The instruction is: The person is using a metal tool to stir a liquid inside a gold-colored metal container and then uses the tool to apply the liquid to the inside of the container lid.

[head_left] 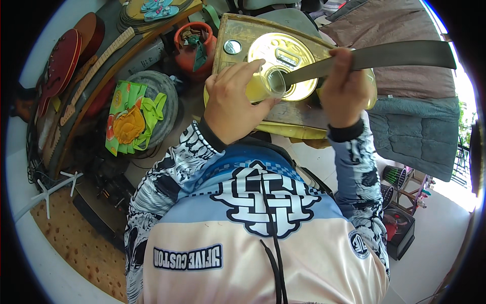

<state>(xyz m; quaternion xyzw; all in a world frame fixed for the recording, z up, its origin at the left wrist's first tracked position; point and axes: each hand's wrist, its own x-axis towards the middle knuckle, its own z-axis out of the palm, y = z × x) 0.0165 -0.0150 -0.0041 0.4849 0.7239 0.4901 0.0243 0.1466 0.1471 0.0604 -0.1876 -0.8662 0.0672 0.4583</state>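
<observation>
My left hand (pixel 232 99) is closed round a small clear plastic cup (pixel 275 82), which looks tilted, its mouth toward the right. Whatever is inside the cup cannot be made out. In my right hand (pixel 346 88), slightly blurred, is a long, dark, flat, slightly curved strip (pixel 405 54). Its narrow left end reaches the cup's mouth; its wide end sticks out far to the right. Both hands are above a large round gold tin (pixel 259 44) with a handle on its lid. The tin stands on a worn wooden board (pixel 298 115), and a small round silver lid (pixel 232 47) lies beside it.
A red pot (pixel 188 65) stands left of the board. Nearer me, a green bag (pixel 117 121) and an orange cloth (pixel 128 124) lie on a round grey seat (pixel 169 104). Guitar parts, including a red body (pixel 59 66), are far left. Grey padding (pixel 415 134) lies at right.
</observation>
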